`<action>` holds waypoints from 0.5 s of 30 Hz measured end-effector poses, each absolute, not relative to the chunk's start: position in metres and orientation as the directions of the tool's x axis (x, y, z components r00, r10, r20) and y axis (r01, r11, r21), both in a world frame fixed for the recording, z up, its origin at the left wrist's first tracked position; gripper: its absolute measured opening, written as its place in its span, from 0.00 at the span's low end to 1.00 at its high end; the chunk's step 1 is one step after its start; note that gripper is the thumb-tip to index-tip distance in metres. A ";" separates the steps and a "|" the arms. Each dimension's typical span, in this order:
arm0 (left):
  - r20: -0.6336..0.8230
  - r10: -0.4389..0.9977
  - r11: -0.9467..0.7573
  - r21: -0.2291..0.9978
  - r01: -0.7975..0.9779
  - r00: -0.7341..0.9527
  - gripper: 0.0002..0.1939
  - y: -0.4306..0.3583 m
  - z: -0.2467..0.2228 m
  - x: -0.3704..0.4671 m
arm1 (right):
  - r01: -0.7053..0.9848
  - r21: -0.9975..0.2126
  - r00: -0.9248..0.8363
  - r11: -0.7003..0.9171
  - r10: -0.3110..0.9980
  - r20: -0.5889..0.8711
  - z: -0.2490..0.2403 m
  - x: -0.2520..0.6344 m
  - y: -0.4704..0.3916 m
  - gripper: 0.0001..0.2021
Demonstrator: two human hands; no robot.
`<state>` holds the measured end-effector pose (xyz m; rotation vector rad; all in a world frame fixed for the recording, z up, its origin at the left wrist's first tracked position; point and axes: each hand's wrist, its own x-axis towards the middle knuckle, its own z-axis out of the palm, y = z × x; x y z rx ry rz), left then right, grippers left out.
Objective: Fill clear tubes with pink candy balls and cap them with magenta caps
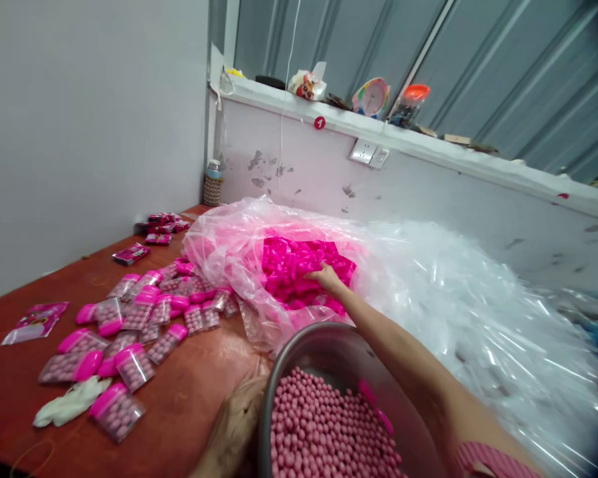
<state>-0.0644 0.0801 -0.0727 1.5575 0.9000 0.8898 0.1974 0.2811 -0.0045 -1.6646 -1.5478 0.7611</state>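
The right arm stretches forward, right hand (327, 277) loosely open at the pink caps (292, 265). Left hand (240, 413) lies beside the bowl (268, 425), its fingers unclear.

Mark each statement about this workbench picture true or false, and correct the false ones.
1. The right hand reaches into the bag of bright pink pieces. True.
2. The metal bowl holds green balls. False: the bowl's balls are pink.
3. A round clock stands on the shelf. True.
4. The wall sockets are above the shelf. False: the wall sockets are below it.
5. Ball-filled containers with pink lids lie on the table. True.
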 end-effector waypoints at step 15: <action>0.188 0.927 -0.276 0.928 0.250 0.325 0.30 0.085 -0.104 -0.073 | 0.348 -0.937 -0.124 0.018 0.992 -0.027 0.087 0.213 0.061 0.16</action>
